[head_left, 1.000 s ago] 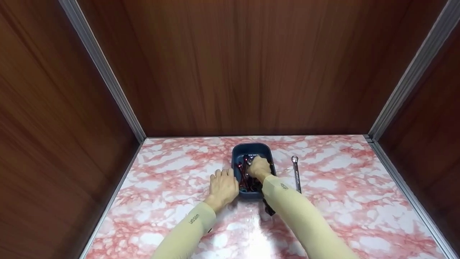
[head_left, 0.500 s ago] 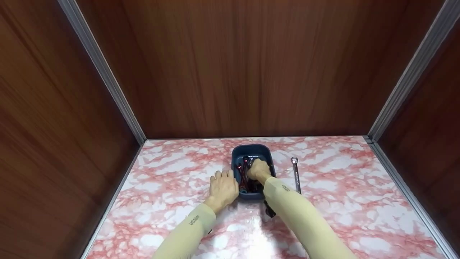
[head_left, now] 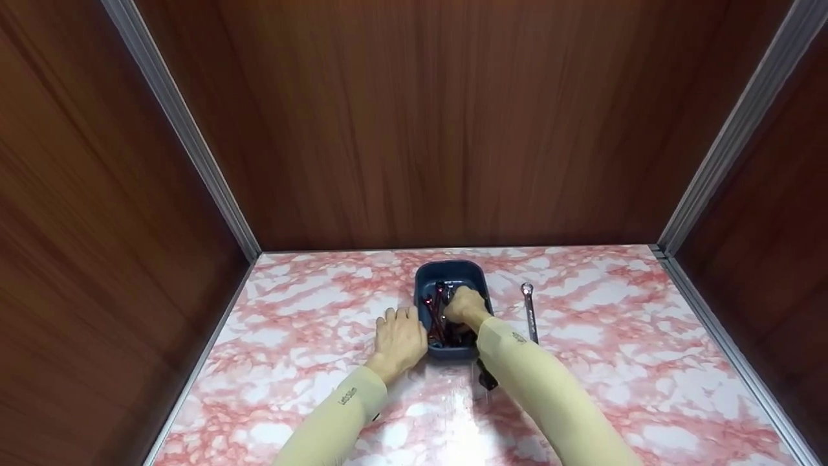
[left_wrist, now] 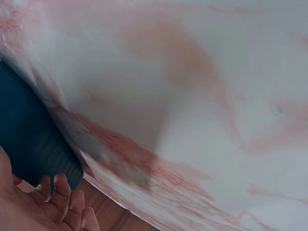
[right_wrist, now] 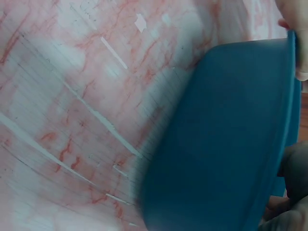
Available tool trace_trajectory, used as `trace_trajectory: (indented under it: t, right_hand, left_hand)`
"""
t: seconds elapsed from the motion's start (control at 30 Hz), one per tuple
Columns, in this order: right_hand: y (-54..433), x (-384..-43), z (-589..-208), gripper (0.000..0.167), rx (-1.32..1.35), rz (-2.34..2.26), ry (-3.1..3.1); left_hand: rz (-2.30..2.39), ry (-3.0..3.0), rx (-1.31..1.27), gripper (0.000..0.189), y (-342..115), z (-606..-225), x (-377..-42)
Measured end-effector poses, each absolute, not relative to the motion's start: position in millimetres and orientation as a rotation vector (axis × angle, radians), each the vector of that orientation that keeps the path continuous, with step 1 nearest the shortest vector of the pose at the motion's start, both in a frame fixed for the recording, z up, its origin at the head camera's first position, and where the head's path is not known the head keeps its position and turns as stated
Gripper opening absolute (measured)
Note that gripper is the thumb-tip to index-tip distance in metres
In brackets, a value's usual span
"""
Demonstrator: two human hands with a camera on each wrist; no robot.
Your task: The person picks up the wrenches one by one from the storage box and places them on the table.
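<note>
A dark blue rectangular bin (head_left: 450,355) stands on the table with several wrenches inside, among them a red wrench (head_left: 433,317). At the bin's left side is my left hand (head_left: 400,338); its thumb hooks over the rim, and its other fingers (left_wrist: 61,192) bend loosely along the outside in the left wrist view. My right hand (head_left: 464,305) reaches down into the bin with curled fingers, right of the red wrench. Its fingertips are hidden among the tools, and I cannot tell what they hold. The right wrist view mostly shows the bin's outer wall (right_wrist: 221,134).
A silver wrench (head_left: 530,314) lies on the table to the right of the bin, partly behind the right sleeve. The red-and-white marbled table (head_left: 310,291) meets brown wooden panels (head_left: 414,129) at the back and both sides. Metal strips (head_left: 187,136) run along the corners.
My right hand has shifted slightly nearer to me inside the bin. The left hand stays at the bin's left side, and the silver wrench remains in place.
</note>
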State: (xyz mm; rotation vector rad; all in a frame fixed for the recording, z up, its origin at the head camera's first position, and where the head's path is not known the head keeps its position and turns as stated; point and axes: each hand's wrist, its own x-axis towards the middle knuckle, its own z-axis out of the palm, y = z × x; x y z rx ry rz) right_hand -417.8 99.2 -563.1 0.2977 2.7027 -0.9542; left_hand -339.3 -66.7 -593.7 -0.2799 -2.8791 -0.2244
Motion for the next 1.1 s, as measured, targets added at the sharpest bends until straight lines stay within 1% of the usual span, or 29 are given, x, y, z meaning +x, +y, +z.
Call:
trace_trajectory:
  t: [0.2, 0.27, 0.37, 0.43, 0.5, 0.57, 0.67, 0.73, 0.83, 0.97, 1.1]
  right_hand:
    - [97.4, -418.2, -557.3, 0.022, 0.279, -0.956, 2.717]
    - [97.1, -420.0, -556.7, 0.017, 0.276, -0.948, 2.709]
    - [97.3, -424.7, -559.3, 0.001, 0.249, -0.917, 2.713]
    - [98.8, -429.7, -565.5, 0.013, 0.209, -0.905, 2.735]
    - [99.8, -427.4, -562.2, 0.023, 0.175, -0.908, 2.751]
    - [101.0, -425.2, -558.6, 0.027, 0.151, -0.943, 2.75]
    - [104.6, -423.8, -555.4, 0.027, 0.135, -1.045, 2.708]
    - [107.3, -430.8, -562.1, 0.025, 0.129, -1.099, 2.684]
    - [111.0, -429.0, -559.1, 0.018, 0.12, -1.179, 2.635]
    - [114.4, -410.0, -533.8, 0.017, 0.148, -1.308, 2.529]
    - [119.5, -403.3, -524.5, 0.02, 0.158, -1.436, 2.426]
  left_hand:
    - [-0.235, -2.885, -0.277, 0.032, -66.2, -594.4, -339.1]
    - [-0.242, -2.891, -0.276, 0.032, -66.0, -594.5, -339.2]
    - [-0.247, -2.889, -0.279, 0.031, -66.3, -595.3, -340.1]
    - [-0.246, -2.885, -0.282, 0.03, -66.5, -595.0, -339.7]
    - [-0.241, -2.873, -0.286, 0.03, -66.9, -594.9, -339.6]
    - [-0.238, -2.862, -0.289, 0.03, -67.0, -594.2, -338.7]
    - [-0.234, -2.849, -0.291, 0.029, -67.3, -593.4, -338.5]
    - [-0.235, -2.85, -0.29, 0.03, -67.4, -592.6, -338.5]
    - [-0.234, -2.859, -0.288, 0.03, -67.4, -592.6, -339.1]
    - [-0.234, -2.867, -0.285, 0.03, -67.4, -593.7, -339.7]
    - [-0.243, -2.862, -0.285, 0.029, -67.2, -593.4, -338.7]
